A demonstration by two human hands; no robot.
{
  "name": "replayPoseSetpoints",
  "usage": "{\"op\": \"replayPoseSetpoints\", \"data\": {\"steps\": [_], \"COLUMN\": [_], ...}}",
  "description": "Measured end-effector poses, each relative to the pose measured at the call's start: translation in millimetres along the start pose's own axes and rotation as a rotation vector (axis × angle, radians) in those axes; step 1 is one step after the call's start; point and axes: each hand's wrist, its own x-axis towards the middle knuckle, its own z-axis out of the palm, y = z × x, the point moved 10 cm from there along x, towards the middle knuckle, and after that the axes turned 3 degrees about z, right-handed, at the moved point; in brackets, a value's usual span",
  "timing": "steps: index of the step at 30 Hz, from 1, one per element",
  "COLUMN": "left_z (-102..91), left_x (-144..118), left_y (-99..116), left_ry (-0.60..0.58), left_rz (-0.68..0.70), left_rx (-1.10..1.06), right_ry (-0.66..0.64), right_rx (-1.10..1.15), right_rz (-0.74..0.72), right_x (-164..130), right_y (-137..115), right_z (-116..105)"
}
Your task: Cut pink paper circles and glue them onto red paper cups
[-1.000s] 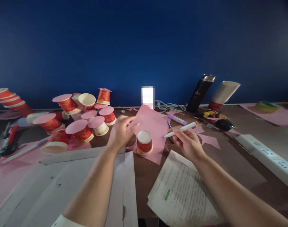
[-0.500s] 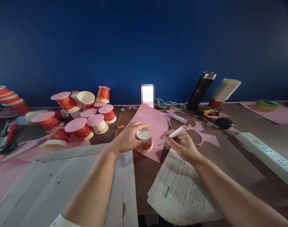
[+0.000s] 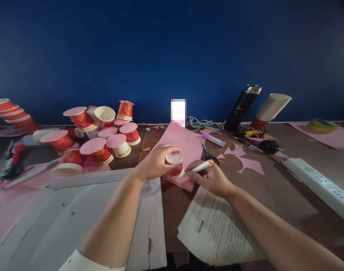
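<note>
My left hand (image 3: 157, 161) is wrapped round a small red-and-white paper cup (image 3: 174, 158), with the thumb across its near side. Under the cup lies a sheet of pink paper (image 3: 184, 141) on the brown table. Between the fingers of my right hand (image 3: 214, 180) is a white marker pen (image 3: 201, 166) with an orange end. Its tip points at the foot of the cup, on the paper; whether it touches is too small to tell. Just behind my right hand lie scissors (image 3: 211, 157) with dark handles, partly hidden by the fingers.
Several red paper cups with pink discs (image 3: 97, 148) crowd the left. A purple glue stick (image 3: 213, 140), pink offcuts (image 3: 249, 165), a black flask (image 3: 242, 109) and a white power strip (image 3: 318, 184) are on the right. Printed sheets (image 3: 211, 229) and grey card (image 3: 104, 210) lie nearest me.
My right hand has moved left, bringing the pen to the cup's lower right edge. More of the scissors now shows. My left hand keeps its hold on the cup.
</note>
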Motion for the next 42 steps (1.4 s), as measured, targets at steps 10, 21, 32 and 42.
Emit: {"op": "replayPoseSetpoints", "data": {"steps": [10, 21, 32, 42], "left_z": [0.9, 3.0, 4.1, 4.6], "left_x": [-2, -2, -2, -3], "left_y": [-2, -5, -7, -8], "left_ry": [0.019, -0.014, -0.024, -0.031], "left_rz": [-0.008, -0.053, -0.072, -0.075], "left_rx": [-0.024, -0.054, -0.057, -0.061], "right_ry": [-0.169, -0.148, -0.159, -0.125], "right_rx": [-0.031, -0.177, -0.184, -0.175], "right_rz": [0.017, 0.001, 0.014, 0.189], "right_x": [-4, -5, -4, -2], "right_y": [1, 5, 10, 26], "right_z": [24, 32, 25, 10]}}
